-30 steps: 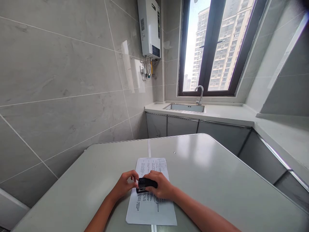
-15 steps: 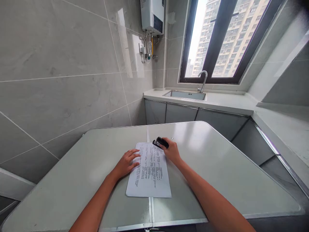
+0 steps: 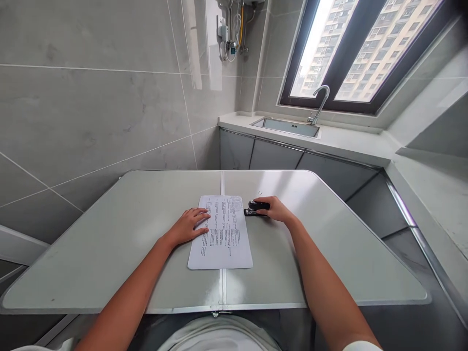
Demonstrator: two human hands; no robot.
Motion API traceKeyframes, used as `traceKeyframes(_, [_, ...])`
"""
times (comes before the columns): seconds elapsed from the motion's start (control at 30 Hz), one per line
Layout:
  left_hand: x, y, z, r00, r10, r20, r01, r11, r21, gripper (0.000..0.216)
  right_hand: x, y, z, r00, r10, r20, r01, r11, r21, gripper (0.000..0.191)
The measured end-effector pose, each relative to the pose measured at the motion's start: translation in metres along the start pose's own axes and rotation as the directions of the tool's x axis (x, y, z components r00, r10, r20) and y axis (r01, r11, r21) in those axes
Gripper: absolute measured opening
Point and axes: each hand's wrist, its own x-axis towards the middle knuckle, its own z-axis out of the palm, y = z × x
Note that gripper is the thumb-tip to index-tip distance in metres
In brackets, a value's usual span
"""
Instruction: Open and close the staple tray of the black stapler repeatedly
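Just below frame centre, left hand [image 3: 187,225] is resting on paper [image 3: 221,246], fingers apart; right of it, right hand [image 3: 277,208] is clamping fingers on stapler [image 3: 256,205]. Best handling: pressing lightly, holding stapler level.

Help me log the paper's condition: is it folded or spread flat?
Spread flat: the paper lies on the table, printed side up, no fold visible, left hand at its edge.
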Motion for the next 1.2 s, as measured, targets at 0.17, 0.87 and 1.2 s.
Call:
traceKeyframes(0.17, [0.0,0.001,0.0,1.0,0.002,0.014,-0.002,1.0,-0.014,0.052,0.003,-0.01,0.012,0.997,-0.079,-0.015,0.079,0.997,-0.013,0.041])
traceKeyframes(0.87, [0.001,0.0,0.002,1.0,0.019,0.007,-0.019,0.998,-0.055,0.05,0.011,-0.016,0.036,0.977,-0.2,-0.081,0.176,0.955,-0.239,0.043])
traceKeyframes(1.2, [0.0,-0.001,0.002,1.0,0.023,-0.007,-0.023,0.996,-0.084,0.05,0.011,-0.017,0.038,0.98,-0.177,-0.088,0.152,0.959,-0.238,0.042])
